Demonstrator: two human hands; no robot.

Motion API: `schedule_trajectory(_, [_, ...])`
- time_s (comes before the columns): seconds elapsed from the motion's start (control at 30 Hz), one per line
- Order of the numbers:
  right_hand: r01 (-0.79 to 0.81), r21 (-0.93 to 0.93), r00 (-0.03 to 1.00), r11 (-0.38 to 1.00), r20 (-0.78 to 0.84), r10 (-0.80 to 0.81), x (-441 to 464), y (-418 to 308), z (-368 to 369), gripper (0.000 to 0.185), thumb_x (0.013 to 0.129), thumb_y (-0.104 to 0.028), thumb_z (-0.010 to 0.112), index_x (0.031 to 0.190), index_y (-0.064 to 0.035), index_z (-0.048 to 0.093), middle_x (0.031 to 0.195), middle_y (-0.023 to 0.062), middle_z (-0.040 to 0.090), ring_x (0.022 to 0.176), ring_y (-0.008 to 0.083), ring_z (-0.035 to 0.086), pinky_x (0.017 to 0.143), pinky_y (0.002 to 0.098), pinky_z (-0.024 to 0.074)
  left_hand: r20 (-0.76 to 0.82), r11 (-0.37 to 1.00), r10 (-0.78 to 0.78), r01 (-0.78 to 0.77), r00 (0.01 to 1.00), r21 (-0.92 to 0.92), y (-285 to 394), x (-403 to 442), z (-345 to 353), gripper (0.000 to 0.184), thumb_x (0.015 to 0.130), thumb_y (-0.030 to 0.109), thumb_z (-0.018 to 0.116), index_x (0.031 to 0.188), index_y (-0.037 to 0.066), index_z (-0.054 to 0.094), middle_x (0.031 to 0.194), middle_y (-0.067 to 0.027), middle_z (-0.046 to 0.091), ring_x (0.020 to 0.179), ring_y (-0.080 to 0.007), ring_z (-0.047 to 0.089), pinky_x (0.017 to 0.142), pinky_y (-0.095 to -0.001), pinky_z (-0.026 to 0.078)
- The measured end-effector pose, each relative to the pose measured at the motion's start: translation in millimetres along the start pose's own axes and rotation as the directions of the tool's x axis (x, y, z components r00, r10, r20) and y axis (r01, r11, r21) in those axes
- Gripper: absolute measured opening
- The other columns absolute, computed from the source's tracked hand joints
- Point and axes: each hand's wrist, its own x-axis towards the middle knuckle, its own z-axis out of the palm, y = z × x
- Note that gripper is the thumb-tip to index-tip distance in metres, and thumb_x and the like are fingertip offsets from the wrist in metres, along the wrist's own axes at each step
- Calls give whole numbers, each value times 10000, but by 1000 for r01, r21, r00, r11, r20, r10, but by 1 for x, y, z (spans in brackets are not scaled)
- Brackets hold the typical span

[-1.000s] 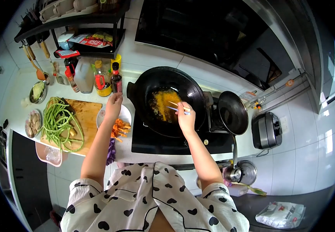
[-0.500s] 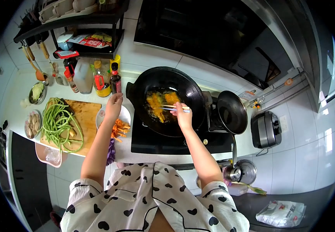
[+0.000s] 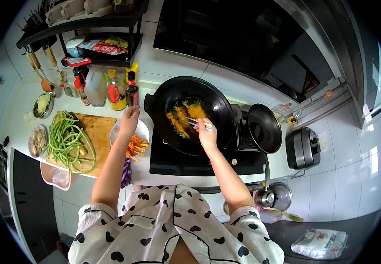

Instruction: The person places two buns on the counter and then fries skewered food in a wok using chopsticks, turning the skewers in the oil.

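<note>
While the right hand pinches chopsticks, its forearm stretches forward to the wok, fingers bent, sticks slanting down to the left. Golden-orange pieces lie clumped in dark, bubbling oil at the wok's bottom. Over a white dish, the left hand hangs with curled fingers; whether it holds anything, I cannot tell.

The place was a kitchen: a wok sat over a black hob, with seasoning bottles far left, a cutting board left and tiled walls behind.
</note>
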Motion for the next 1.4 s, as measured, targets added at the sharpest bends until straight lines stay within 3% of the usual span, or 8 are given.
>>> schedule_trajectory(0.13, [-111,47,994,993,22,111,0,-15,-8,186,898,-184,555,901,-12,624,686,37,612,569,106,589,528,230,452,-9,1000,11,-11,1000,-9,0,0,0,273,889,121,503,1110,-28,559,944,-57,606,854,-118,535,775,-239,424])
schedule_trajectory(0.4, [89,-121,995,989,-39,-95,3,-31,-33,206,898,-191,547,906,1,619,676,32,596,557,103,575,526,245,444,5,999,-40,40,999,31,13,-2,-3,276,892,119,496,1118,-28,554,949,-55,603,863,-113,540,779,-239,426])
schedule_trajectory(0.63, [23,-223,1000,975,-11,-26,-4,-22,-24,214,896,-197,550,882,8,609,725,89,620,614,154,620,577,265,467,-1,1000,0,0,1000,21,4,2,2,282,892,118,491,1125,-30,547,938,-49,592,844,-111,533,771,-235,424])
schedule_trajectory(0.73, [56,-230,998,971,-12,-61,4,-6,-23,220,911,-203,538,892,3,616,724,29,628,654,101,615,579,232,456,4,1000,-23,23,1000,7,11,-2,2,287,892,122,492,1127,-33,544,940,-48,592,853,-112,531,779,-234,421])
schedule_trajectory(0.87, [-59,9,997,998,46,59,11,3,-22,243,928,-213,513,919,9,612,794,47,638,685,121,636,592,218,470,4,999,-34,34,999,27,17,-4,3,289,892,123,490,1127,-36,544,944,-48,594,855,-113,528,781,-234,420])
schedule_trajectory(0.97, [-59,46,995,997,86,55,8,-5,-19,263,920,-239,531,884,3,630,740,38,629,645,105,617,582,221,463,-8,999,-20,21,1000,28,17,-6,3,287,892,122,491,1124,-38,545,939,-47,593,841,-112,525,772,-235,421])
schedule_trajectory(1.17, [-119,90,984,989,143,106,7,-12,-25,245,919,-225,529,903,-1,625,737,37,624,633,99,612,565,218,459,0,1000,6,-6,1000,24,9,-3,3,280,892,117,497,1119,-39,548,927,-41,593,825,-107,519,762,-235,423])
schedule_trajectory(1.4, [-79,-33,997,996,24,80,4,-20,-35,201,906,-203,547,884,-16,617,712,31,599,606,104,602,543,227,450,-7,1000,4,-4,1000,17,8,-2,3,275,891,117,503,1115,-34,553,914,-36,586,818,-102,511,758,-233,421])
